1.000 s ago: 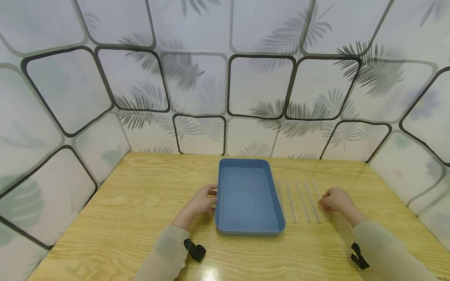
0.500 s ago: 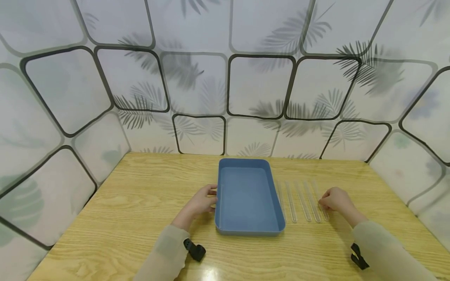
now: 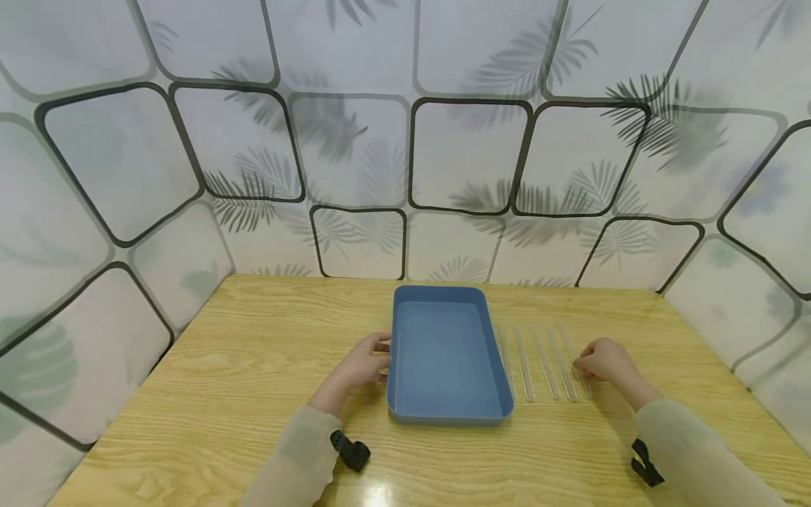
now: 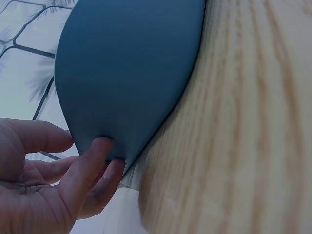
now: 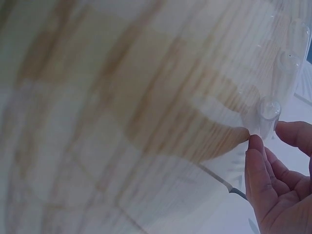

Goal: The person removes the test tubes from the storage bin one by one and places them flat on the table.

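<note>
A blue rectangular tray (image 3: 443, 362) stands on the wooden table. My left hand (image 3: 364, 362) is at its left side, and in the left wrist view the fingertips (image 4: 101, 144) touch the outer wall of the tray (image 4: 126, 73). Right of the tray, several clear test tubes (image 3: 525, 370) lie roughly side by side, their rounded ends toward me. At the far right of that row, my right hand (image 3: 606, 360) pinches the last clear test tube (image 5: 269, 109) between thumb and fingers. Part of this tube is hidden by the hand in the head view.
The wood-grain table (image 3: 253, 373) ends at a patterned wall covering (image 3: 355, 155) that surrounds it at the back and both sides. A black strap mount (image 3: 350, 451) sits on the left wrist, another black mount (image 3: 646, 462) on the right.
</note>
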Motion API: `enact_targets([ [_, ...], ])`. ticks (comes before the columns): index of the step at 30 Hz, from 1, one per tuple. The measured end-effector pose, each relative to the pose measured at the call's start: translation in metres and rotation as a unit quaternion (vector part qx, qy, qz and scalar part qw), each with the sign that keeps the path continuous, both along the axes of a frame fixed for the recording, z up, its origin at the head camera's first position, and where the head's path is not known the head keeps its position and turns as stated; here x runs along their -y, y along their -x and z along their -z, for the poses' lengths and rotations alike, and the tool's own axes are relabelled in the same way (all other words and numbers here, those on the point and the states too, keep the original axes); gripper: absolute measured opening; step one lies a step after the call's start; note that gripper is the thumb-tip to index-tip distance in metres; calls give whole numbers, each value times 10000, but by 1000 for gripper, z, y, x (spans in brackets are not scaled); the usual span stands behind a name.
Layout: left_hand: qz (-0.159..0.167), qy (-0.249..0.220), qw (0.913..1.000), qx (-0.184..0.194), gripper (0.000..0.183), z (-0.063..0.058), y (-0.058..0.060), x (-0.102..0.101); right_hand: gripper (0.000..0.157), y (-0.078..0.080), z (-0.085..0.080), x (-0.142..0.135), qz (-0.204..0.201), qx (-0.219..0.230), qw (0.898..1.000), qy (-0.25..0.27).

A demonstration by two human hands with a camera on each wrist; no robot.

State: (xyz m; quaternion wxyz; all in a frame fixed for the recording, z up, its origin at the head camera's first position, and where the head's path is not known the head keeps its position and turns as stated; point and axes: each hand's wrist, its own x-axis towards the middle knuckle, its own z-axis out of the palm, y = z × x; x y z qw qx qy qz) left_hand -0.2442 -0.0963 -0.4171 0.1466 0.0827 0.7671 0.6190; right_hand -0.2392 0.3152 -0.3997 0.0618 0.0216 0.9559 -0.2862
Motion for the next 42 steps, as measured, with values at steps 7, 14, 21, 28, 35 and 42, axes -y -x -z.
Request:
enact_targets([
  [7,11,-23,10000,2,44,0,-1,0,13,0,2,0,6,-42,10000,26],
  [14,25,-46,10000,-22,44,3,1,1,13,1,3,0,31,-74,10000,45],
  [21,21,46,10000,-7,44,3,2,0,13,1,2,0,19,-87,9999,48],
  [28,21,23,10000,40,45,2,2,1,13,1,1,1,-14,-106,9999,54],
  [35,33,-16,10000,20,45,0,1,1,15,1,-1,1,-46,-71,9999,116],
  [42,9,13,10000,12,44,0,2,0,16,2,-2,1,-100,-78,9999,53],
])
